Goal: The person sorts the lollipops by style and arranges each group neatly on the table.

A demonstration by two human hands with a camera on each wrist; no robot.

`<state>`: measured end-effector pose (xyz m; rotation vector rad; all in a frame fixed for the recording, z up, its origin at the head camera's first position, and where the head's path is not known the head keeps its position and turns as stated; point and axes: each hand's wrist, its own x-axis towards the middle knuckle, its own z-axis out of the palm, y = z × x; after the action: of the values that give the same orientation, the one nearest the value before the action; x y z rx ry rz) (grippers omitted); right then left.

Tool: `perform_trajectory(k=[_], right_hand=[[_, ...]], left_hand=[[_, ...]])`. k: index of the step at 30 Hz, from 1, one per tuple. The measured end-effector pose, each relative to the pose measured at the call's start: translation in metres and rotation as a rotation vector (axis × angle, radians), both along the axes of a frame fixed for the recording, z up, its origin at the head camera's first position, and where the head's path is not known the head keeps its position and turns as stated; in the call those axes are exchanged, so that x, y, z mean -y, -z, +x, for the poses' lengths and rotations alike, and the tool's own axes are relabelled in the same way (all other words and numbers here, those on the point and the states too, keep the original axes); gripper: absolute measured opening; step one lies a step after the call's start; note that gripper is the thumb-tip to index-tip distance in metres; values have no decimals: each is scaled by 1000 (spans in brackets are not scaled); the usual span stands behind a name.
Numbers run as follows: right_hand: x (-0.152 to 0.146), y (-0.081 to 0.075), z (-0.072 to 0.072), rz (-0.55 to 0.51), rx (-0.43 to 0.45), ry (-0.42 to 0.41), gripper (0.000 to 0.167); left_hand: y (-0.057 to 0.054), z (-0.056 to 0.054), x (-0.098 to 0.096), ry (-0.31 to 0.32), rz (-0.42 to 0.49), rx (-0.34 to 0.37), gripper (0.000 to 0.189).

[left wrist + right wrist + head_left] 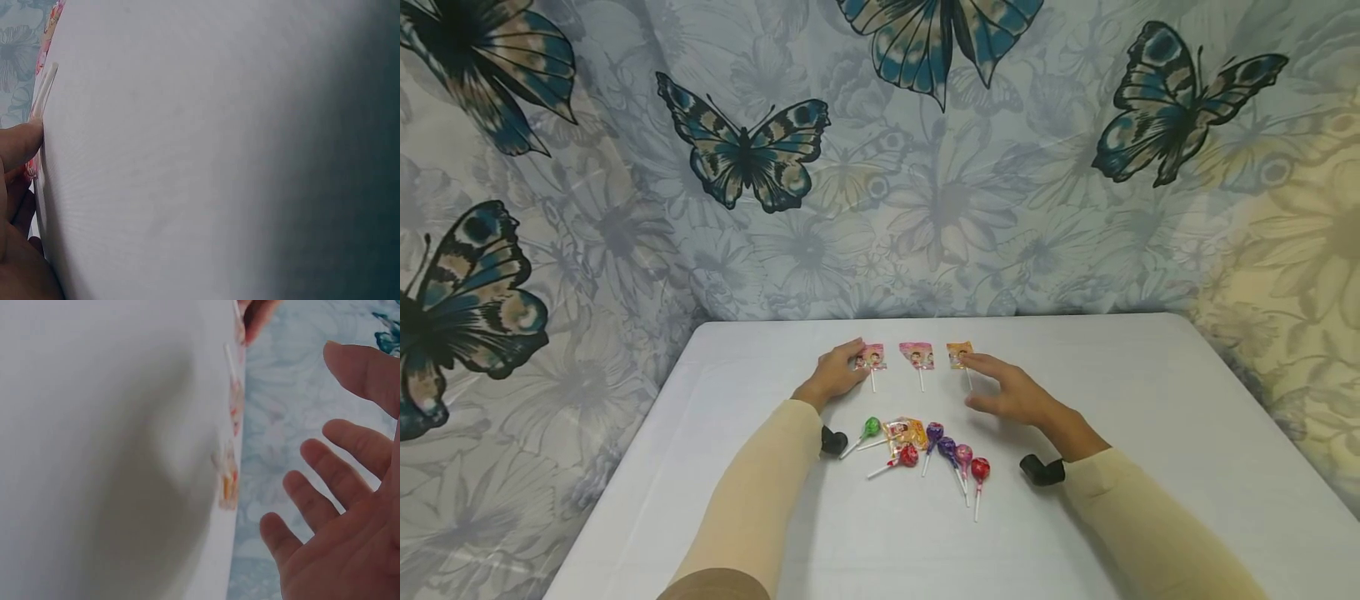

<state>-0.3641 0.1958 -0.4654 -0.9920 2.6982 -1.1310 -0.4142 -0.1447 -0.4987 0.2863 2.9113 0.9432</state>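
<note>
At the back of the table, three flat-wrapped lollipops lie in a row with sticks pointing toward me. My left hand (837, 371) pinches the left pink-wrapped lollipop (873, 357) by its left side; the left wrist view shows the thumb (24, 140) against its wrapper, partly hiding it. A second pink-wrapped lollipop (917, 356) lies in the middle. My right hand (1026, 398) is nearest the orange-wrapped lollipop (957, 352), its fingertips overlapping that wrapper in the head view. In the right wrist view its fingers (337, 478) are spread apart and hold nothing.
Closer to me on the white table (700, 517) is a loose group: a green ball lollipop (872, 426), orange-wrapped ones (913, 432), red ones (981, 468), purple ones (934, 432) and a pink one (963, 454). A butterfly-patterned cloth (865, 242) hangs behind the table.
</note>
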Motion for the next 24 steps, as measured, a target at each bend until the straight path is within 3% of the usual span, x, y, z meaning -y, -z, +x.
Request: perform_trajectory(k=[24], right_hand=[[38,8,22,-25,7,-174,65]], left_hand=[[-3,2,-1,5,-14,9,59]])
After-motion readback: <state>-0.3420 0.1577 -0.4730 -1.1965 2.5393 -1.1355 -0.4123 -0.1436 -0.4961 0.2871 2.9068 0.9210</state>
